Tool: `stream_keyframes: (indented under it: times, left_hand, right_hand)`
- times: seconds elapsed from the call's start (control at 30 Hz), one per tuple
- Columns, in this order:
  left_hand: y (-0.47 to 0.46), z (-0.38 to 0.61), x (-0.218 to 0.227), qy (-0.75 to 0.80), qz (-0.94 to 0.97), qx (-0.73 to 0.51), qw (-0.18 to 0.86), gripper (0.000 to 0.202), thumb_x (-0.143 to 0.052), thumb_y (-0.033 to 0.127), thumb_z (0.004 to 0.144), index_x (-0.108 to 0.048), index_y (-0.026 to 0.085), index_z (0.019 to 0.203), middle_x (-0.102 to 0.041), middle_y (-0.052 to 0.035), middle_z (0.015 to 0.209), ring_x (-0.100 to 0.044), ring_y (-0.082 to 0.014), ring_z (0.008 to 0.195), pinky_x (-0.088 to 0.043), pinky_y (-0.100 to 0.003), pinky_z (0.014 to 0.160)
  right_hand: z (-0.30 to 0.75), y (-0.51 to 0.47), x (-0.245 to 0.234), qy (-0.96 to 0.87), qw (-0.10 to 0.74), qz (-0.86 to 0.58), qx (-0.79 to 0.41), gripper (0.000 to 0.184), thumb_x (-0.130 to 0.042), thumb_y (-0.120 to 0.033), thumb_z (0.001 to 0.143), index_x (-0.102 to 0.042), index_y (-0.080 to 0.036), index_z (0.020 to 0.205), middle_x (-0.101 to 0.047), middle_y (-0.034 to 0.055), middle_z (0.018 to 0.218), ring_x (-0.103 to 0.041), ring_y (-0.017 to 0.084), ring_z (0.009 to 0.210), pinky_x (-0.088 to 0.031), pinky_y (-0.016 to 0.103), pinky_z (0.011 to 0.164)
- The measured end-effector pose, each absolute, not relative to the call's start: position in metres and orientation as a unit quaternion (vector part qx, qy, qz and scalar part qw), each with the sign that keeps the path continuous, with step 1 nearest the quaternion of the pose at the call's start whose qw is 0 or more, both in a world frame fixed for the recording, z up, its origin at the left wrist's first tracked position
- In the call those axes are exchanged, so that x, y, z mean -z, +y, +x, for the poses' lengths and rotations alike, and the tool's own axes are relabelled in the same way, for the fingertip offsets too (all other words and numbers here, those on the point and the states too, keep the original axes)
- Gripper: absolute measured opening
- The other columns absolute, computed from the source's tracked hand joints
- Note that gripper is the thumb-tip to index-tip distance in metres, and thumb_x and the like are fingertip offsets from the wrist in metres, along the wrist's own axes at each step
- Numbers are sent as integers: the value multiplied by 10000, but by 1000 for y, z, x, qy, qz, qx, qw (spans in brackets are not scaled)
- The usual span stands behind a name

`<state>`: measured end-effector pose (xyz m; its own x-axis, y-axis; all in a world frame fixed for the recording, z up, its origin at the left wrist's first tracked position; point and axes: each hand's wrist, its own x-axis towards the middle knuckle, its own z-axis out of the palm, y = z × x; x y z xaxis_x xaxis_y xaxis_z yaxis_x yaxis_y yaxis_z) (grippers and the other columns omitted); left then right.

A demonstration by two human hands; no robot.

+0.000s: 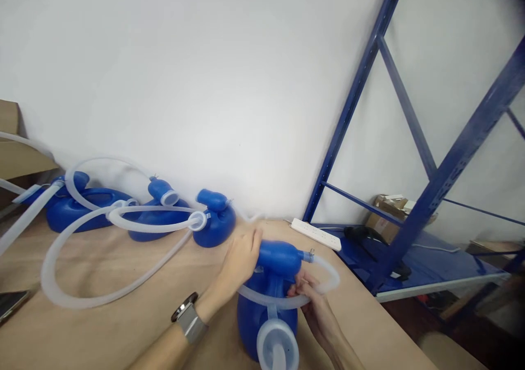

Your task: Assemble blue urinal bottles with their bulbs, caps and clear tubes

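A blue plastic urinal bottle [245, 326] stands on the table in front of me, its thick neck turned sideways at the top. My left hand [245, 254], with a watch on the wrist, is closed around the left end of that neck. From a small clamp [311, 254] at the neck's right end, a translucent hose [332, 276] curves down and back across the bottle. My right hand [312, 299] pinches this hose beside the bottle's handle; some of its fingertips are hidden behind it. A translucent round cap [264, 341] hangs at the front with tubing through it.
Several similar blue bottles [215, 229] with looped hoses [51, 271] lie along the wall at left. A white power strip [315, 234] rests by the table's right edge, near a blue metal rack [353, 102]. A phone [11, 304] and cardboard [20, 159] are far left.
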<state>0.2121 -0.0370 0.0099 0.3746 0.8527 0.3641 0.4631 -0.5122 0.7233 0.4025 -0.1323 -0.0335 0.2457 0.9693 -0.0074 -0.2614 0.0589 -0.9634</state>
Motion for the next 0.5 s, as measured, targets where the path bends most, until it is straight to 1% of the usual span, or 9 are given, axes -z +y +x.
stream_keyframes:
  times: [0.07,0.13,0.2,0.23,0.3,0.33,0.4,0.47,0.5]
  left_hand:
    - [-43,221,-15,409,774,-385,293,405,-389,405,1039,-592,195,1319,-688,-196,1285,-660,-376,1199,-476,-498,1036]
    - [-50,228,-19,399,759,-398,325,495,-388,477,1046,-488,188,1436,-647,-199,1367,-629,-363,1264,-454,-501,1084]
    - [-54,231,-20,388,746,-406,357,632,-421,543,1033,-346,167,1535,-570,-210,1468,-576,-335,1345,-422,-473,1142]
    - [-54,231,-20,382,741,-406,374,690,-438,560,1025,-291,152,1561,-529,-218,1510,-552,-317,1376,-413,-446,1159]
    - [-49,223,-17,373,735,-395,406,753,-457,572,1015,-240,129,1583,-484,-232,1549,-533,-291,1398,-422,-399,1159]
    - [-45,216,-16,373,733,-385,419,770,-458,578,1012,-229,124,1590,-478,-236,1554,-535,-289,1396,-432,-392,1149]
    - [-37,194,-15,383,730,-366,432,794,-467,594,997,-235,129,1597,-468,-239,1563,-521,-303,1404,-435,-409,1140]
    - [-33,162,-19,405,728,-349,429,755,-459,602,986,-325,133,1564,-478,-234,1550,-514,-326,1397,-435,-435,1129]
    - [-34,144,-24,417,727,-339,426,699,-440,597,987,-415,132,1509,-527,-226,1499,-545,-335,1355,-454,-445,1102]
  right_hand:
    - [409,-132,40,-351,638,-480,-490,328,-841,-401,659,-693,-195,868,-642,-14,627,-551,151,515,-450,253,504]
    - [416,-131,46,-346,638,-496,-478,459,-882,-469,652,-697,-194,968,-624,-38,604,-498,119,433,-405,233,435]
    - [422,-131,50,-345,637,-512,-462,479,-909,-487,660,-713,-183,975,-637,-36,602,-503,106,423,-401,221,428]
    - [424,-132,51,-341,635,-519,-459,480,-921,-489,658,-729,-176,966,-666,-20,621,-537,115,449,-427,226,447]
    - [425,-133,48,-332,627,-538,-455,488,-943,-498,636,-767,-160,941,-739,31,693,-626,157,540,-502,257,515]
    - [424,-133,45,-330,620,-549,-454,492,-952,-500,617,-784,-155,924,-767,55,732,-671,189,603,-534,279,555]
    - [422,-131,36,-337,608,-563,-448,485,-964,-492,594,-807,-155,906,-799,82,792,-736,251,745,-580,317,639]
    - [423,-123,28,-348,601,-566,-445,453,-967,-459,583,-819,-160,889,-812,84,833,-762,284,847,-607,337,704]
    - [426,-118,25,-346,602,-567,-444,425,-966,-433,579,-821,-162,872,-817,82,852,-768,289,872,-616,338,727]
